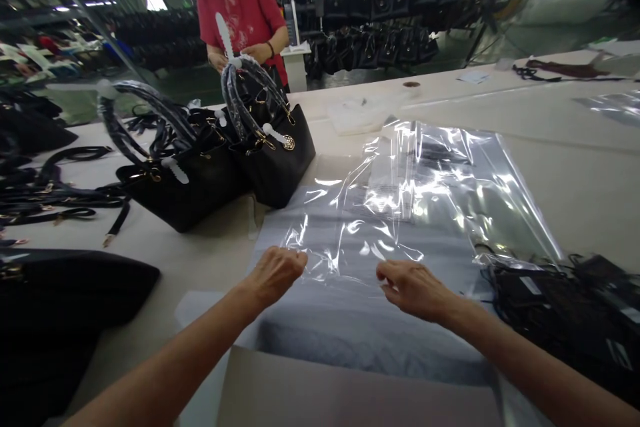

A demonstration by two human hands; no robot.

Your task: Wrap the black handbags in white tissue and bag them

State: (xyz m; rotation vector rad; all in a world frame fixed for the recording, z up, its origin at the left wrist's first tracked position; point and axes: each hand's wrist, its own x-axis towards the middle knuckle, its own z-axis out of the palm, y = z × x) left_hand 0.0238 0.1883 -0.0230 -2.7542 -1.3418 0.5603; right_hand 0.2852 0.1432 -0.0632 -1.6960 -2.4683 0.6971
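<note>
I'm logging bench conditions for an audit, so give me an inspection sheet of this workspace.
Surface: pale table, partly covered
Job's things: clear plastic, glossy, partly over blue-grey sheet
Clutter: two black handbags and loose straps at left; dark pile at right
Hands: left hand and right hand apart, fingers curled at the plastic; grip unclear
Cables: nothing seen
Surroundings: person in red top across the table; racked dark bags behind

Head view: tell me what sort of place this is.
Likely a handbag factory or packing workshop: dark bags hang in rows behind, two black bags stand on the table, and clear plastic lies beside them.
</note>
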